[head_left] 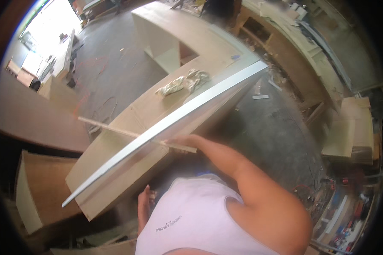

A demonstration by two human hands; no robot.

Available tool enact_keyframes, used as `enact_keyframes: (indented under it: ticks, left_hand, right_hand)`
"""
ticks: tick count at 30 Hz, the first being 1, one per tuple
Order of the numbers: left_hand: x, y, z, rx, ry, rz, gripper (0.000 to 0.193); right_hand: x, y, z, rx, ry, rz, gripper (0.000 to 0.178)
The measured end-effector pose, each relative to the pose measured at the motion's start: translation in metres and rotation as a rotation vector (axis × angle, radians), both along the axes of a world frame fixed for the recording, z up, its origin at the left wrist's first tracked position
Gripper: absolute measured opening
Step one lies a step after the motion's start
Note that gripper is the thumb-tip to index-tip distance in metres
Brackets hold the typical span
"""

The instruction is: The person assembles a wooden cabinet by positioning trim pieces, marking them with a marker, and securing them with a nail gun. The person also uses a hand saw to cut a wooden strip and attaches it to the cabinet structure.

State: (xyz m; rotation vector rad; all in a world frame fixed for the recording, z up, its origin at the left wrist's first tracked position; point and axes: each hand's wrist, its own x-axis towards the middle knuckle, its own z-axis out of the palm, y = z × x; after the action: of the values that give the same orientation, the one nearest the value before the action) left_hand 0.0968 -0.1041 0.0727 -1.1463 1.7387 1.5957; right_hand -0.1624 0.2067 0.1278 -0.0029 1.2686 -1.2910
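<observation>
Stick of pale wood [108,128] in the right hand [181,139], lying across a wooden cabinet [142,106].

The right fingers seem curled around its end at the cabinet's near side; the left hand [144,207] hangs below that side, its grip unclear. Long, narrow and white, a strip [187,107] runs along the cabinet top, apparently over the stick. Probably it is being positioned; the next move likely calls for steady support.
</observation>
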Motion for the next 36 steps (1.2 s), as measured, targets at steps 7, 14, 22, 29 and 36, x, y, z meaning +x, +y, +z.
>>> enact_keyframes:
  ticks: [7,14,22,29,36]
  left_hand:
    - [0.003,0.002,0.036,-0.085,-0.036,-0.032,0.057]
    - [0.032,0.001,0.001,-0.074,0.049,0.02,0.054]
    - [0.04,-0.002,0.011,-0.09,-0.001,0.053,0.052]
    - [0.042,-0.017,0.026,-0.131,-0.011,-0.02,0.05]
    - [0.023,-0.041,0.057,-0.278,0.025,-0.1,0.05]
  right_hand:
    - [0.012,0.0,-0.008,-0.189,-0.268,0.026,0.068]
    - [0.061,-0.013,-0.049,-0.729,-0.803,-0.03,0.069]
    - [0.079,-0.019,-0.041,-0.495,-0.581,-0.232,0.078]
    - [0.071,0.002,-0.048,-0.288,-0.178,-0.215,0.053]
    - [0.071,-0.002,-0.021,0.071,0.268,-0.033,0.039]
